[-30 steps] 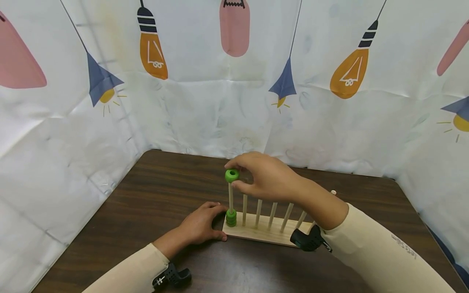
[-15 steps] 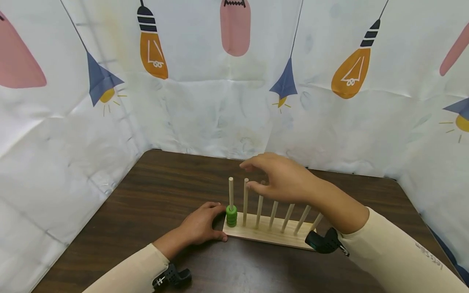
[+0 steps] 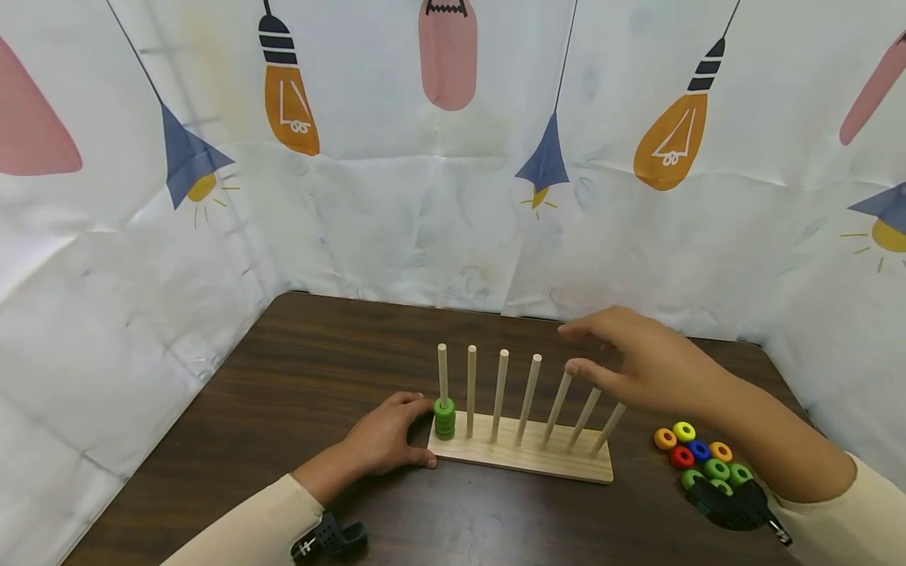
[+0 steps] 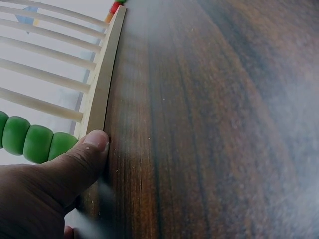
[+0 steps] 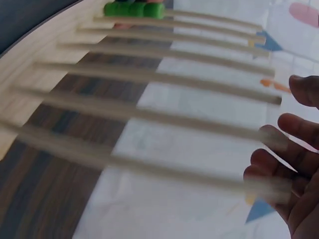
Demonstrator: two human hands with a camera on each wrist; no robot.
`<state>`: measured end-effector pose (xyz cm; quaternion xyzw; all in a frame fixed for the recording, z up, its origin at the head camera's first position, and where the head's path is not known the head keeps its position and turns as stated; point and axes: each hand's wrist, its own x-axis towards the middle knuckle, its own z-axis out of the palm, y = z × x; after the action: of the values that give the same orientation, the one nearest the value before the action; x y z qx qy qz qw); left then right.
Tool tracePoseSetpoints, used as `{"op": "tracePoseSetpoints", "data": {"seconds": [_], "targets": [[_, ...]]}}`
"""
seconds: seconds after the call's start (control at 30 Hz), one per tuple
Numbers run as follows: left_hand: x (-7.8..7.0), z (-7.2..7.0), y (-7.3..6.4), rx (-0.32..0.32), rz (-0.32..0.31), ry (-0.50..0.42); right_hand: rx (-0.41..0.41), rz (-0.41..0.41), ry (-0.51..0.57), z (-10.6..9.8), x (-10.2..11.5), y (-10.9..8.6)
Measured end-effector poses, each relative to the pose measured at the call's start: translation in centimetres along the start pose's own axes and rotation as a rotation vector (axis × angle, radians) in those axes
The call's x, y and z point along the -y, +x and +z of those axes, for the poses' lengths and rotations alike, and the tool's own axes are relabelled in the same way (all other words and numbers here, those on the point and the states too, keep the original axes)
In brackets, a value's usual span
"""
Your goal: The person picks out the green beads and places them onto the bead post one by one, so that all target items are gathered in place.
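Observation:
A pale wooden peg rack [image 3: 524, 456] stands on the table, its row of upright pegs leaning slightly outward toward the right. Green beads [image 3: 444, 420] are stacked at the foot of its leftmost peg; the other pegs are bare. My left hand [image 3: 388, 439] holds the left end of the base, thumb [image 4: 94, 142] on the front edge and fingers behind. My right hand [image 3: 647, 365], fingers apart and holding nothing, hovers above the right-hand pegs. In the right wrist view its fingertips [image 5: 261, 157] appear near the peg tops.
Loose beads lie on the brown table [image 3: 354, 338] right of the rack, under my right forearm: red [image 3: 682, 457], blue [image 3: 698, 450], yellow [image 3: 683, 431], orange [image 3: 664, 439] and several green [image 3: 716, 469]. A white printed curtain [image 3: 396, 220] hangs around the table.
My right hand let go of a green bead above the leftmost peg, and the bead dropped onto the stack. The hand then moved right, uncovering the loose beads. My left hand stayed put.

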<state>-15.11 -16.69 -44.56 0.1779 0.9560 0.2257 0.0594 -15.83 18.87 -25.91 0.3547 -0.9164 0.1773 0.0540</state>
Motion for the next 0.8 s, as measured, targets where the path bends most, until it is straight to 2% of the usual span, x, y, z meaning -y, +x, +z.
{"op": "tracePoseSetpoints", "data": {"seconds": [0.23, 0.33, 0.5, 0.8], "targets": [[0.0, 0.0, 0.0, 0.002, 0.009, 0.002, -0.014, 0.144, -0.024, 0.0, -2.5, -4.5], [0.0, 0.0, 0.0, 0.004, 0.007, 0.007, -0.051, 0.15, -0.043, 0.2, -3.8, -6.5], [0.1, 0.2, 0.0, 0.008, -0.002, 0.009, -0.159, 0.114, -0.098, 1.2, -5.9, -9.5], [0.2, 0.3, 0.0, 0.002, -0.007, 0.009, -0.165, 0.242, -0.062, 3.8, -8.6, -13.5]]}}
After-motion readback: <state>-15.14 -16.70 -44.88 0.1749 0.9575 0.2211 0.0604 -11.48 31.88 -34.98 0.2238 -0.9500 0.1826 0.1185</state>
